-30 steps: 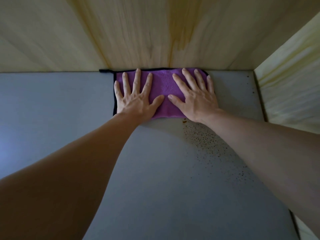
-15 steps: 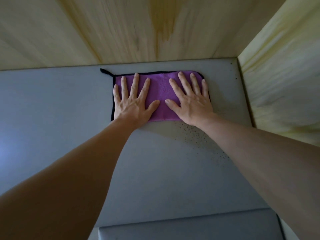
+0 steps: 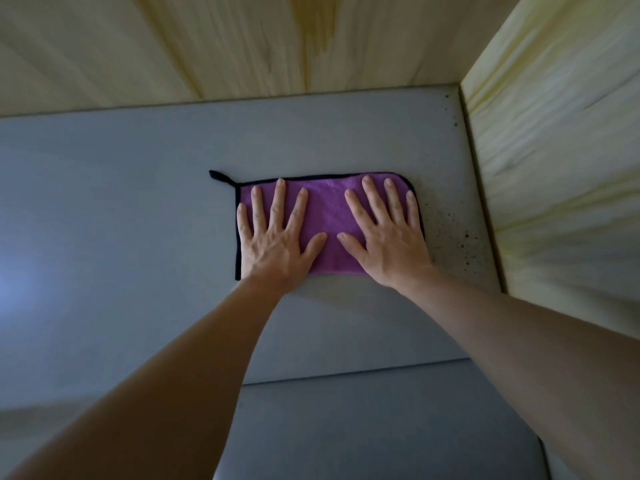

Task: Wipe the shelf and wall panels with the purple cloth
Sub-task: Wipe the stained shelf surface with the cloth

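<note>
A purple cloth (image 3: pixel 329 216) with black edging and a small black loop at its far left corner lies flat on the grey shelf (image 3: pixel 121 202). My left hand (image 3: pixel 273 237) presses on the cloth's left half with fingers spread and straight. My right hand (image 3: pixel 388 237) presses flat on its right half in the same way. The cloth sits well clear of the wooden back panel (image 3: pixel 242 46) and a short way from the wooden right side panel (image 3: pixel 561 168).
Dark specks (image 3: pixel 464 237) dot the shelf between the cloth and the right panel. A yellowish streak (image 3: pixel 311 32) runs down the back panel. The shelf's front edge (image 3: pixel 346 375) crosses below my wrists, with a lower grey surface (image 3: pixel 381 431) beneath.
Both hands have dragged the cloth back from the rear panel toward the shelf's front. A strip of bare shelf now shows behind it, and the front edge has come into view.
</note>
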Motion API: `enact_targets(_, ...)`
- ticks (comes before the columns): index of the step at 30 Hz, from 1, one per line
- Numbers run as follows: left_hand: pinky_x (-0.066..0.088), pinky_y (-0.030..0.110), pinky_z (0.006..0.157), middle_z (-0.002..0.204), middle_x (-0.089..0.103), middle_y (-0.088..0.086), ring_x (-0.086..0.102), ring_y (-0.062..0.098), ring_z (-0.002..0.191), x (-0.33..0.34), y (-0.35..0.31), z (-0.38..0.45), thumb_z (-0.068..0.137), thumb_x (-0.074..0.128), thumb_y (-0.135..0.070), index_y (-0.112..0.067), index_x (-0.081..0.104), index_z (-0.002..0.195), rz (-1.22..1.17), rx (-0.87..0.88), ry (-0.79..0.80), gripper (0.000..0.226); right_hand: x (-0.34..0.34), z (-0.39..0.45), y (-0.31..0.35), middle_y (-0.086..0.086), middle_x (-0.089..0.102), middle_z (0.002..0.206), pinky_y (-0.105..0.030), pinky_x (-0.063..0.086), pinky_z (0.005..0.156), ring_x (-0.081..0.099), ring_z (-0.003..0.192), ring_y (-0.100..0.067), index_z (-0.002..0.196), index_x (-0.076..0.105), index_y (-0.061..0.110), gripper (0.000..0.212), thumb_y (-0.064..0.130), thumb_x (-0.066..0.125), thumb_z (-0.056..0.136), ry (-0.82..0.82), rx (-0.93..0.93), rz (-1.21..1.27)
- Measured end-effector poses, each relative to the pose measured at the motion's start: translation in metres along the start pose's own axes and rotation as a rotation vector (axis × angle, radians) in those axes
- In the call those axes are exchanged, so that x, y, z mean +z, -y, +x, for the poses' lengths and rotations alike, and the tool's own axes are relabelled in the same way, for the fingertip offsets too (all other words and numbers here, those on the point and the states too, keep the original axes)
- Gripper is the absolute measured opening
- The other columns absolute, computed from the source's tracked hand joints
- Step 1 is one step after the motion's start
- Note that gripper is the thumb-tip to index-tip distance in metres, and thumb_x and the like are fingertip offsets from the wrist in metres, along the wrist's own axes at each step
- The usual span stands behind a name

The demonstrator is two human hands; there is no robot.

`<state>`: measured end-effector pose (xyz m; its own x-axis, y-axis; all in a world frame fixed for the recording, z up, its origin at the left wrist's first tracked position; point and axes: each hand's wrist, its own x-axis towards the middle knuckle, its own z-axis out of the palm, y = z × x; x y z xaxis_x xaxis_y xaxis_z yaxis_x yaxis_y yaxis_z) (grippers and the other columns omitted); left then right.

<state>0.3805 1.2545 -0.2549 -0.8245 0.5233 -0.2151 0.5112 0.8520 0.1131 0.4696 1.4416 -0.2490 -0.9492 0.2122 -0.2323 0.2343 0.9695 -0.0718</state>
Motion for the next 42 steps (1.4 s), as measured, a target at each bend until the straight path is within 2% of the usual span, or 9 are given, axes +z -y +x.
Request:
enact_targets(20,-0.001,0.058,0.120,0.166,-0.007,0.004,-0.009,0.038,0.151,0.022,-0.049,-0.123,0.091,0.018,-0.073,-0.033,-0.002,0.158,-0.028,-0.041,0.062,0.080,0.027,-0.122,-0.009,-0.002,0.003,0.169,-0.056,0.006,0.123,-0.001,0.155,-0.030,0.161,0.010,0.031,0.074,0.070,0.018,0.098,0.020,-0.032,0.027)
enact_targets(28,0.009,0.061,0.119,0.166,0.004,0.007,0.001,0.041,0.151,0.028,-0.071,-0.139,0.091,0.024,-0.071,-0.030,0.012,0.158,-0.041,-0.017,0.068,0.080,0.027,-0.144,-0.026,0.001,0.007,0.169,-0.054,0.005,0.124,0.004,0.155,-0.028,0.160,0.015,0.034,0.074,0.071,0.025,0.096,0.008,0.010,0.054)
enact_targets(33,0.008,0.061,0.118,0.166,0.005,0.007,0.002,0.042,0.150,0.031,-0.103,-0.142,0.091,0.029,-0.070,-0.031,0.013,0.158,-0.067,-0.024,0.088,0.079,0.029,-0.158,-0.047,0.001,0.008,0.169,-0.053,0.005,0.123,0.006,0.155,-0.027,0.160,0.016,0.034,0.073,0.070,0.025,0.096,0.010,0.079,0.035)
enact_targets(38,0.005,0.060,0.119,0.166,0.000,0.003,-0.001,0.040,0.151,0.030,-0.116,-0.127,0.091,0.026,-0.073,-0.034,0.007,0.158,-0.073,0.003,0.074,0.079,0.028,-0.157,-0.064,0.002,0.004,0.169,-0.053,0.005,0.123,0.006,0.155,-0.028,0.160,0.009,0.035,0.074,0.071,0.019,0.095,0.034,0.138,0.001)
enact_targets(42,-0.005,0.056,0.120,0.166,-0.005,-0.001,-0.007,0.037,0.151,0.027,-0.111,-0.094,0.090,0.018,-0.077,-0.039,0.000,0.157,-0.054,0.054,0.048,0.079,0.024,-0.139,-0.074,0.001,0.002,0.169,-0.052,0.005,0.123,0.003,0.155,-0.028,0.159,0.004,0.036,0.076,0.071,0.020,0.094,0.032,0.166,0.017)
